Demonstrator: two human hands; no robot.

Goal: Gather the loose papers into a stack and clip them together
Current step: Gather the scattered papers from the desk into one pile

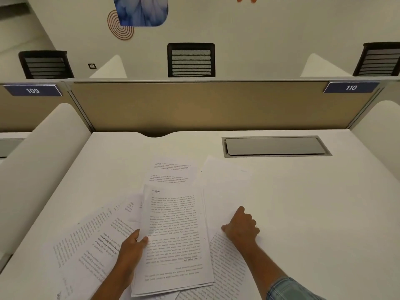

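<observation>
Left hand [132, 245] grips the part-gathered stack of white printed paper sheets [173, 234] near the white tabletop's [303, 202] front edge. Right hand [241, 227], fingers curled, pinches a loose printed sheet [229, 267] alongside. Other loose sheets [86, 245] fan front-left. Advise squaring edges as each joins.

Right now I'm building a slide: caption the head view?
Left hand grips a paper stack; right hand touches a loose sheet.

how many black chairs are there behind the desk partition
3. The left chair stands above the 109 sign, the middle chair at centre, the right chair at the frame's edge, partly cut off. More may sit out of view.
</observation>
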